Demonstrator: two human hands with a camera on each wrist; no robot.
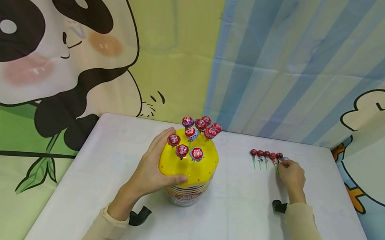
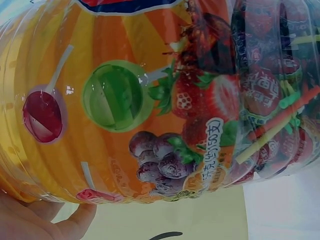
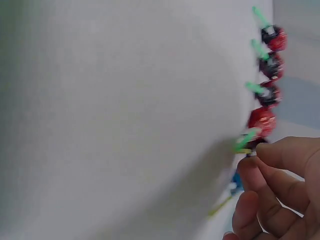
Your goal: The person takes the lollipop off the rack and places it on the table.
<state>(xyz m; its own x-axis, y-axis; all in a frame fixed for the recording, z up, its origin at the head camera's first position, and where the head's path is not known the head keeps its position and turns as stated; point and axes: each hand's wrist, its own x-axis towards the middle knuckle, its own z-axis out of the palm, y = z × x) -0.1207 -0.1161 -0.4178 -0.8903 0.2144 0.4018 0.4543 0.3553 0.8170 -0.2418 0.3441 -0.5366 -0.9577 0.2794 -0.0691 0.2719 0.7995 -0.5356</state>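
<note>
Left hand (image 1: 151,172): gripped jar (image 1: 186,196) at yellow lid (image 1: 174,168), thumb near, other fingers partly hidden.
Right hand (image 1: 292,176): fingertips narrow at lollipop row's (image 1: 266,154) right end; blur hid any pinch.
Jar: stood left of row.

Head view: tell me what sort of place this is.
Perhaps a makeshift recording or play corner: a white table stands before a cartoon backdrop with a large panda, and a jar with lollipops standing in its yellow lid is on the table.
</note>
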